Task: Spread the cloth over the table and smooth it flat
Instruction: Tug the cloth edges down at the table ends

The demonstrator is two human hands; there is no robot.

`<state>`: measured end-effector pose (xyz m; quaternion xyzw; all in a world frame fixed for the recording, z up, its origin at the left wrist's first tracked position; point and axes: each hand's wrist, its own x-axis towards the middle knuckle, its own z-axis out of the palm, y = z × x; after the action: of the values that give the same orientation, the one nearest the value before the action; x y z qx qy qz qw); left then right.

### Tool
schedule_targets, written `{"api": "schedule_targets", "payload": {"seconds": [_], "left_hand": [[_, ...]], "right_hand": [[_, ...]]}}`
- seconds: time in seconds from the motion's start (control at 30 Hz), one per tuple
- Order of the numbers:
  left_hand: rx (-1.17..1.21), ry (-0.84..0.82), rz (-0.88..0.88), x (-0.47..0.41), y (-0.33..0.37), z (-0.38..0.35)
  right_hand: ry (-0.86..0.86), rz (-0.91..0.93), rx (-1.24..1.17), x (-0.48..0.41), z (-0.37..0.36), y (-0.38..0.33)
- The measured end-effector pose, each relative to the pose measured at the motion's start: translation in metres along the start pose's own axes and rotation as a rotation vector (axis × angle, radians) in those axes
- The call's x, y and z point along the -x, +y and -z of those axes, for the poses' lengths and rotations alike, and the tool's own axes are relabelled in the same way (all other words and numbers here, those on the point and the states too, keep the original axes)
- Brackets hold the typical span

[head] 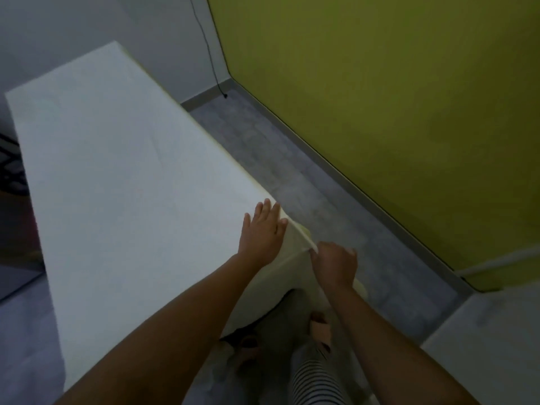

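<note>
A pale, off-white cloth (122, 182) covers the whole long table and hangs over its near-right corner. My left hand (263, 232) lies flat on the cloth at that corner, palm down and fingers spread. Just to the right and lower, my right hand (333, 264) pinches the hanging edge of the cloth and holds it taut away from the corner. A faint crease runs across the middle of the cloth. The table itself is hidden under the cloth.
A yellow-green wall (394, 112) stands to the right across a strip of grey floor (292, 159). A black cable (210, 54) hangs down the grey back wall. My feet in sandals (320, 325) are by the table's corner. Dark objects sit at far left.
</note>
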<state>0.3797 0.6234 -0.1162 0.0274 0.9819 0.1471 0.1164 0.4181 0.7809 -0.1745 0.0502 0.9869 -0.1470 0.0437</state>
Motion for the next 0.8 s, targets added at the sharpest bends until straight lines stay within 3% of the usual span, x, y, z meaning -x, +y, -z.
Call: {"api": "schedule_targets", "payload": {"seconds": [0.07,0.17,0.33,0.67,0.8], "left_hand": [[-0.006,0.015,-0.004,-0.001,-0.002,-0.003],[-0.022,0.068,-0.037,0.001,-0.005,-0.008],[0.024,0.142,-0.063,0.002,-0.008,-0.014],[0.018,0.167,-0.065,0.002,-0.009,-0.014],[0.031,0.171,-0.056,0.003,-0.007,-0.013]], "right_hand": [[0.065,-0.016,-0.004,0.009,-0.005,-0.001],[0.031,-0.069,-0.017,0.022,-0.019,-0.011],[0.123,-0.054,-0.376,0.012,-0.024,-0.038],[0.348,-0.125,-0.085,0.014,-0.008,-0.029],[0.228,-0.112,-0.243,0.01,-0.018,-0.032]]}}
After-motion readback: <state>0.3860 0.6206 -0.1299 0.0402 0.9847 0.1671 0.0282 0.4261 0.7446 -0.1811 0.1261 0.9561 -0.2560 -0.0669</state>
